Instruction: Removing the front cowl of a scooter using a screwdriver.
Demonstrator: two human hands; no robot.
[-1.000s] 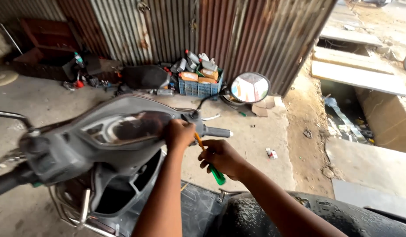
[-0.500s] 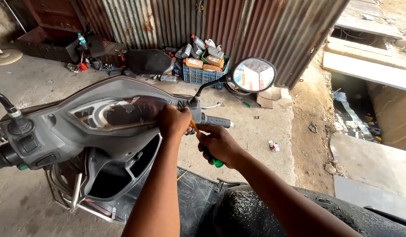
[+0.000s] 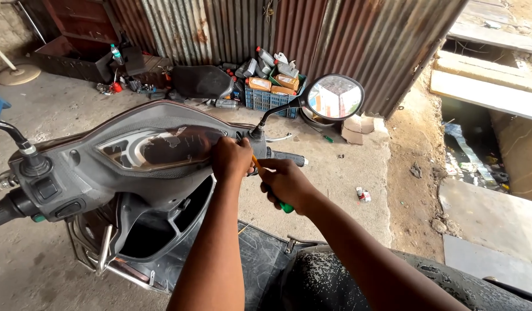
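Grey scooter handlebar cover [image 3: 133, 167] fills the left of the frame; the left hand [image 3: 231, 159] presses its right end, fingers curled closed on it. Right hand [image 3: 286, 183], centre frame, grips a green-handled screwdriver [image 3: 284, 205] below the round mirror [image 3: 334, 97].

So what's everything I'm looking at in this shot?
scooter handlebar cowl: one, grey, centre left, instrument panel on top
round mirror: one, black-rimmed, on a stalk at the right grip
right handlebar grip: one, black, just beyond the hands
scooter seat: one, black, bottom edge
blue crate: one, holding bottles and cans, against the wall
corrugated metal wall: one, rusty brown, background
screwdriver: one, green and orange handle, in the right hand
left hand: on the cowl by the mirror stalk
right hand: closed around the screwdriver
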